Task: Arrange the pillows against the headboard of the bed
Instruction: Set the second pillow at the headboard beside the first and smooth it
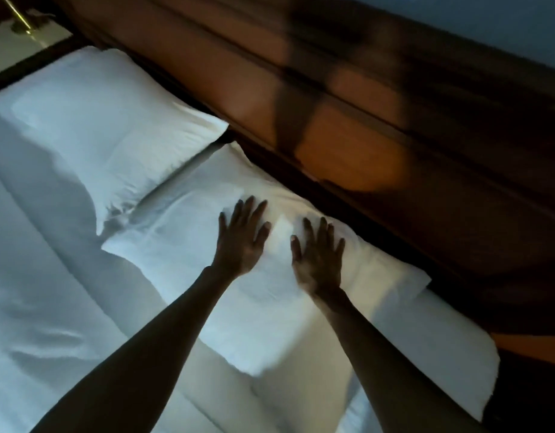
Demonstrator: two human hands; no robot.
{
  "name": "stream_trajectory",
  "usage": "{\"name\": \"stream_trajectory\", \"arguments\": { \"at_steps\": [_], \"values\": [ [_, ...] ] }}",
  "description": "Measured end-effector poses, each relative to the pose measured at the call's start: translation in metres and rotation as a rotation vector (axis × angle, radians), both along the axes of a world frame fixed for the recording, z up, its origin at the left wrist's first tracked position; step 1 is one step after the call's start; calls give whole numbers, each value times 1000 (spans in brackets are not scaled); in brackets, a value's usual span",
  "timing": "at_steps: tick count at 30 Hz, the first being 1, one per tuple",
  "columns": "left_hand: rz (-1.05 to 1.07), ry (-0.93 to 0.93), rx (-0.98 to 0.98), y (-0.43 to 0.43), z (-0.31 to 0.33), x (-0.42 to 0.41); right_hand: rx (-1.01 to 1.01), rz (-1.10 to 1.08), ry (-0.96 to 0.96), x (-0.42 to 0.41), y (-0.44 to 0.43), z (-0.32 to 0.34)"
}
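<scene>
Two white pillows lie flat along the dark wooden headboard (363, 145). The far pillow (98, 120) sits at the upper left, its long edge close to the headboard. The near pillow (207, 292) lies in the middle of the view, touching the far one at a corner. My left hand (243, 237) and my right hand (320, 254) both rest palm down on the near pillow, fingers spread, side by side and holding nothing. My forearms hide part of the pillow's near side.
White bedding (35, 307) covers the mattress at the left and below. A bedside table (7, 54) with a brass lamp stem (19, 18) stands at the upper left corner. The wall (488, 17) rises behind the headboard.
</scene>
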State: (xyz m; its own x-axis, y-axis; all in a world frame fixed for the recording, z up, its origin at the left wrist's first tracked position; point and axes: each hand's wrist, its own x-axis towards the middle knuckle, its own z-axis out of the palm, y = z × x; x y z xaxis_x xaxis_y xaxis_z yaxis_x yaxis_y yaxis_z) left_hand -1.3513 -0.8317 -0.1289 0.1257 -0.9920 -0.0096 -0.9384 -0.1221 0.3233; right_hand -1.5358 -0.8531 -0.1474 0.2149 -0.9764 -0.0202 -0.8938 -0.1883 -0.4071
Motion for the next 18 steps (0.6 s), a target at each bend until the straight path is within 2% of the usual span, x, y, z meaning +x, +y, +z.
{"name": "stream_trajectory", "arguments": {
  "at_steps": [4, 6, 9, 12, 14, 16, 18],
  "values": [
    [-251, -189, 87, -44, -18, -15, -21, 7, 13, -25, 0, -14],
    [-332, -224, 153, -51, -23, -1, -22, -36, 24, -46, 1, -19],
    [-359, -228, 137, -51, -27, 31, 57, -121, 64, -82, 8, -28],
    [-235, -279, 183, -56, -24, 61, 219, -227, 130, -115, 9, -26],
    [-37, -226, 260, -65, -20, 83, 265, -268, 154, -119, 4, -16],
    [124, -147, 279, -65, -12, 107, 213, -260, 151, -108, -2, -8],
    [248, -92, 184, -47, -7, 131, 137, -192, 57, -84, -10, -1]
  ]
}}
